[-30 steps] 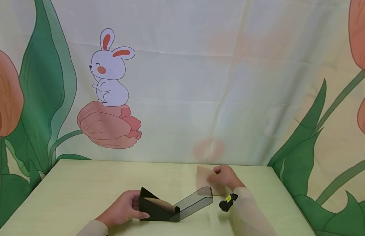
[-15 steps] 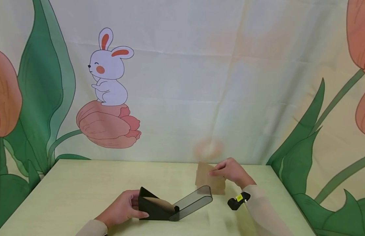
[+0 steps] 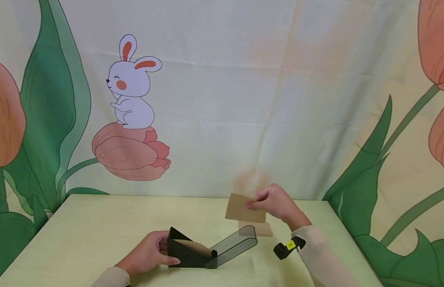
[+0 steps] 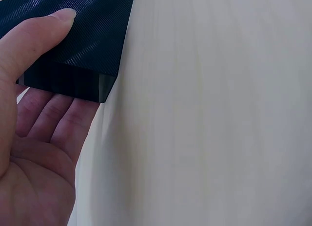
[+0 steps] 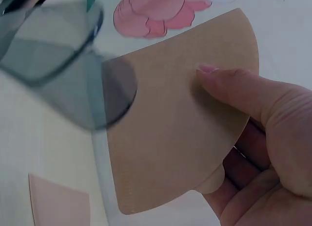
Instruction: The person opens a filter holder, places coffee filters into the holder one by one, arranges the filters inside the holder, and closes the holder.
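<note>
My left hand (image 3: 150, 253) grips a black box (image 3: 186, 258) by its left end, thumb on the near side and fingers on the far side. Brown paper (image 3: 194, 246) shows inside the box. Its smoky see-through lid (image 3: 233, 248) is swung out to the right. Behind the lid, my right hand (image 3: 278, 203) pinches a brown paper coffee filter (image 3: 239, 208), raised off the table. In the right wrist view, the filter (image 5: 170, 109) is fan-shaped and flat, with the thumb on its face and a small tab at its edge. The left wrist view shows ribbed black plastic (image 4: 92, 36) under the thumb.
On the table (image 3: 110, 223) lies another piece of brown paper (image 3: 259, 230), partly covered by the held filter and the lid. A black camera with a yellow label (image 3: 289, 246) sits at the right wrist. A printed cloth (image 3: 214, 99) hangs behind the table.
My right hand has lifted the coffee filter off the table and shifted it up and left, tilting it; a second paper is now visible below. The left hand and box have stayed still.
</note>
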Action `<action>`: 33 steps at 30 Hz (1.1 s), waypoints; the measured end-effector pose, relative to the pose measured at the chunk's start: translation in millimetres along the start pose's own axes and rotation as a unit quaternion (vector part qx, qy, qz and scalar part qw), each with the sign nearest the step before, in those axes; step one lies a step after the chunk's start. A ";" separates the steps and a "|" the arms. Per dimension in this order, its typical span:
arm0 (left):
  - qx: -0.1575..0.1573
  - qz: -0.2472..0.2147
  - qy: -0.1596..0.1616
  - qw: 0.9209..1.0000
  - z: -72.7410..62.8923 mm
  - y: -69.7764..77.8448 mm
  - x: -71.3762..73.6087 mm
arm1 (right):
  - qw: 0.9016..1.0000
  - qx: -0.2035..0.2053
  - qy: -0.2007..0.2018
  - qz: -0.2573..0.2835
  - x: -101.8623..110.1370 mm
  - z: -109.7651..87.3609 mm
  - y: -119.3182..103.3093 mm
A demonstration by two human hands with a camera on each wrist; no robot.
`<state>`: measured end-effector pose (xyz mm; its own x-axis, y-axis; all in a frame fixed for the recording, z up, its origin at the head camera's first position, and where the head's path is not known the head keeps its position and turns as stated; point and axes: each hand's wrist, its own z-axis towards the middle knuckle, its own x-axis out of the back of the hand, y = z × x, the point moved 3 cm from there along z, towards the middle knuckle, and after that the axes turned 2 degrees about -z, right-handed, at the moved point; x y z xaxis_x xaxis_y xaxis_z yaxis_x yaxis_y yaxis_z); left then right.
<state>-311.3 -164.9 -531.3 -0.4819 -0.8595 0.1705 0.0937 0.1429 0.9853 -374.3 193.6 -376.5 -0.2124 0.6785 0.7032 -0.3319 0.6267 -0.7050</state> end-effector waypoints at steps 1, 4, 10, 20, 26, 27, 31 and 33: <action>-0.001 -0.001 -0.001 1.000 -0.1 0.1 0.2 | 1.000 0.008 -0.001 0.002 -0.8 -0.6 -4.8; -0.003 -0.004 -0.004 1.000 -0.3 0.3 0.4 | 0.999 0.031 -0.007 0.009 -4.1 -2.0 -17.8; -0.005 -0.004 -0.005 1.000 -0.1 0.3 0.6 | 0.998 0.053 -0.010 0.025 -10.9 -2.3 -34.4; -0.001 0.000 -0.001 1.000 1.1 1.8 0.0 | 0.995 0.061 -0.016 0.080 -29.7 -4.2 -54.4; -0.010 0.003 -0.003 1.000 0.6 1.9 -0.1 | 0.993 0.074 -0.039 0.086 -46.9 -2.7 -63.8; -0.011 0.004 -0.003 1.000 0.5 1.8 -0.1 | 0.992 0.077 -0.043 0.087 -49.8 -2.1 -64.4; -0.011 0.005 -0.003 1.000 0.2 1.4 -0.2 | 0.991 0.080 -0.054 0.091 -60.6 0.6 -64.2; -0.010 0.004 -0.003 1.000 0.2 1.4 -0.3 | 0.990 0.077 -0.061 0.100 -65.7 1.7 -63.1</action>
<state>-311.2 -164.3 -530.0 -0.4860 -0.8554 0.1794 0.1151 0.1408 0.9833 -341.0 108.8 -378.1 -0.3938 0.7260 0.5638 -0.4062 0.4128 -0.8152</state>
